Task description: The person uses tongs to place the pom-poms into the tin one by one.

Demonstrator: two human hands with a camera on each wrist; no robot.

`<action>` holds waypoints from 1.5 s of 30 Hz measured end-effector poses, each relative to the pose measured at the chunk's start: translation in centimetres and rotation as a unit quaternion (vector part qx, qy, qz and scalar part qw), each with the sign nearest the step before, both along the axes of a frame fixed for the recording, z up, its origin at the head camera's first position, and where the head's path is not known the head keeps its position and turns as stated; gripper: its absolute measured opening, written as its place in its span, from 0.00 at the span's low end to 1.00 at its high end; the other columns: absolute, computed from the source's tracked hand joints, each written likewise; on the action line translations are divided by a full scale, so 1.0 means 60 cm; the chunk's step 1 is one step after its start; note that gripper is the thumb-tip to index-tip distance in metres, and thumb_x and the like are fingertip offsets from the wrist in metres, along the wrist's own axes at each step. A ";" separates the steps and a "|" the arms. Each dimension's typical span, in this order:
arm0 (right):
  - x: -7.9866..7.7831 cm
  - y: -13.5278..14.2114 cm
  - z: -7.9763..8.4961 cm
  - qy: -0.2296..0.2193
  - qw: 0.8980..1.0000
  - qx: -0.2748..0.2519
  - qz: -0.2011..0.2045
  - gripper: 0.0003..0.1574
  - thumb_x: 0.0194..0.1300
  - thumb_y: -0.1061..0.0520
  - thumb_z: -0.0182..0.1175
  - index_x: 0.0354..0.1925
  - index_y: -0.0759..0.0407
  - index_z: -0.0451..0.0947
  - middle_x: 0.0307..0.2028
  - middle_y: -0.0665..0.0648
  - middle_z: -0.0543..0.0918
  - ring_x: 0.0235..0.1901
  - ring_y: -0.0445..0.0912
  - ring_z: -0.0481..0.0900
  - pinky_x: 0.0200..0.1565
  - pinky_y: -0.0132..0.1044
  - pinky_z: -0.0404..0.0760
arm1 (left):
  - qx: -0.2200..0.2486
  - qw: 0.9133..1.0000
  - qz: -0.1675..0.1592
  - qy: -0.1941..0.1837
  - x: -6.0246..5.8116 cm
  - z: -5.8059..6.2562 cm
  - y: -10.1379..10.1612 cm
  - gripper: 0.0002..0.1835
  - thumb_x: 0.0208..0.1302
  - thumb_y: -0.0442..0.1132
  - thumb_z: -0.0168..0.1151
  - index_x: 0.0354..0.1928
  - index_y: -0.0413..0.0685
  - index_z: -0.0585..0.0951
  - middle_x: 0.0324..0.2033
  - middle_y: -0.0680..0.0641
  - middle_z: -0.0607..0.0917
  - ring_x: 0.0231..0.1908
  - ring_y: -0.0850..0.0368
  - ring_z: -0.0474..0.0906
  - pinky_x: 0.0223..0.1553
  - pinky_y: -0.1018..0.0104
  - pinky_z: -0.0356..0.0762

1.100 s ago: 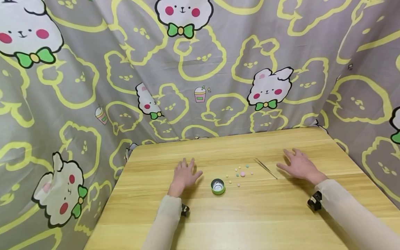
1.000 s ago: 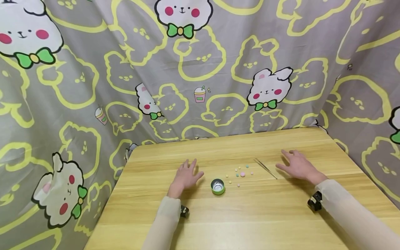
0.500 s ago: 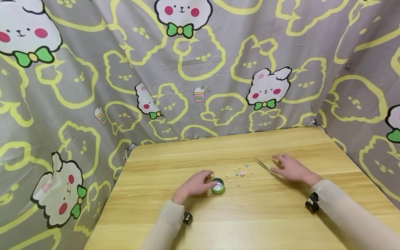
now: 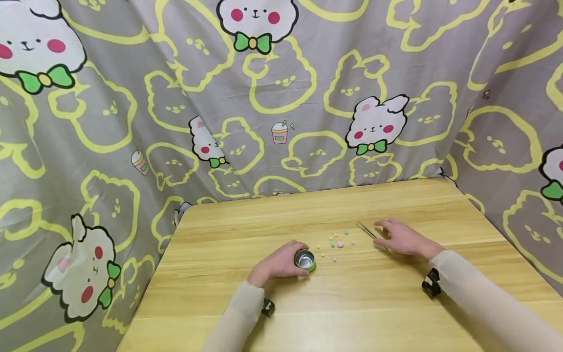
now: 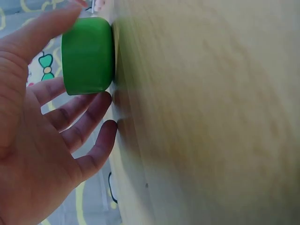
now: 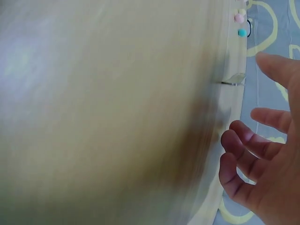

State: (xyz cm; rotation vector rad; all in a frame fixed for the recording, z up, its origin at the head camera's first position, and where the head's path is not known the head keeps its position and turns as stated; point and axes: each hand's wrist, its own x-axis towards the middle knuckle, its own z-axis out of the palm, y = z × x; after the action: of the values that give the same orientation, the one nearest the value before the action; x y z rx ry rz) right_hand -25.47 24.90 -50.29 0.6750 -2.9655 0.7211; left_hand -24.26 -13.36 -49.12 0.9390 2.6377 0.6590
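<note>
My left hand [image 4: 280,260] holds a small round green tin [image 4: 312,268], thumb on its near side and a finger on its far side. The tin stands uncovered, its silvery inside showing. Up close in the left wrist view, its green wall [image 5: 88,58] lies between the thumb and the fingers, the lower fingers loosely bent at the tabletop. Over the lower end of a pair of metal tweezers [image 4: 365,229] hovers my right hand [image 4: 402,238], thumb and fingers spread apart. The right wrist view shows the tweezers [image 6: 233,83] beyond the gap between thumb and fingers.
Several small pastel balls, among them a larger pink ball [image 4: 340,244] and a teal ball [image 4: 346,233], lie scattered between the tin and the tweezers. The wooden table [image 4: 352,313] meets a patterned curtain [image 4: 299,88] at its back and sides.
My left hand has come right and round the tin, its thumb now at the near side. The right hand has moved left, from beside the tweezers to over their lower end.
</note>
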 end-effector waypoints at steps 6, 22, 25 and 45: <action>-0.013 -0.014 -0.002 -0.014 1.000 -0.010 0.021 0.33 0.62 0.47 0.62 0.56 0.70 0.71 0.40 0.60 0.78 0.40 0.52 0.76 0.44 0.51 0.74 | 0.013 1.000 0.003 -0.015 -0.003 -0.001 -0.002 0.28 0.50 0.49 0.73 0.53 0.54 0.74 0.44 0.58 0.74 0.44 0.64 0.71 0.49 0.66 0.70; -0.042 -0.031 -0.004 -0.065 0.998 -0.020 0.019 0.32 0.56 0.58 0.67 0.55 0.72 0.70 0.31 0.51 0.76 0.31 0.44 0.73 0.37 0.44 0.74 | 0.008 1.000 0.011 -0.025 -0.002 0.001 0.001 0.27 0.49 0.49 0.74 0.52 0.55 0.75 0.42 0.59 0.75 0.43 0.63 0.71 0.48 0.66 0.70; -0.043 -0.033 -0.007 -0.067 0.997 -0.016 0.021 0.32 0.55 0.58 0.67 0.55 0.72 0.71 0.30 0.51 0.75 0.30 0.44 0.72 0.37 0.43 0.73 | 0.004 1.000 0.010 -0.025 -0.001 0.001 0.002 0.27 0.49 0.48 0.74 0.52 0.54 0.75 0.42 0.59 0.75 0.43 0.63 0.71 0.48 0.66 0.69; -0.051 -0.030 -0.016 -0.055 0.998 -0.025 0.030 0.20 0.59 0.64 0.61 0.51 0.69 0.74 0.27 0.48 0.75 0.27 0.41 0.70 0.33 0.39 0.72 | 0.010 1.000 0.009 -0.026 -0.002 0.003 0.003 0.27 0.49 0.47 0.74 0.51 0.53 0.75 0.43 0.58 0.76 0.43 0.64 0.71 0.48 0.67 0.70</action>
State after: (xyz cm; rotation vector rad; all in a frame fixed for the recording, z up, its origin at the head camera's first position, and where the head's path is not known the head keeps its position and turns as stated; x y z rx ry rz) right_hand -28.54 23.07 -51.24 0.7479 -3.0258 0.8615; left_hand -24.41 -13.15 -48.94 0.8913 2.6012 0.7068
